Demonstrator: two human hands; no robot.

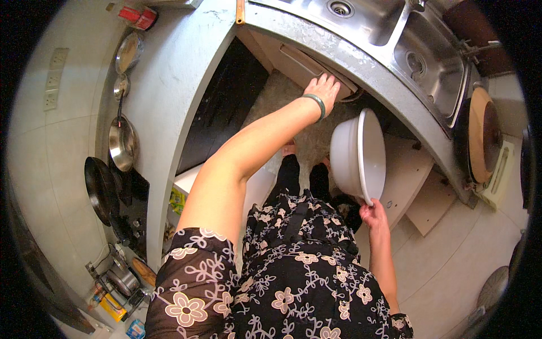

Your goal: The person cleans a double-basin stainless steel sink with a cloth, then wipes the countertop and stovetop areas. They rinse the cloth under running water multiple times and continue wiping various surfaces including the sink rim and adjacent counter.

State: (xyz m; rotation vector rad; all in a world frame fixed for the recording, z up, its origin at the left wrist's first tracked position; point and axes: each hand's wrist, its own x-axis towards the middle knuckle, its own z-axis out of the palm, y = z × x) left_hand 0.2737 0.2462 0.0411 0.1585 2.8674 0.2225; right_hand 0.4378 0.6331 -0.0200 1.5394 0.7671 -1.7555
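My right hand (374, 212) pinches the rim of a white basin (345, 150), which is tipped on its side so that its hollow faces right. My left hand (322, 90) reaches under the counter, with a dark green bangle on the wrist. Its fingers lie flat against the top part of a pale cabinet door (296, 63) below the sink, and the palm side is hidden. On the right, another pale cabinet door (402, 173) stands swung out, beside the basin.
A grey counter edge (355, 55) curves around in front, with a double steel sink (427, 63) set in it. At right stands a wok with a wooden lid (482, 135). Steel bowls (123, 144) and a black frying pan (99, 190) sit along the left counter.
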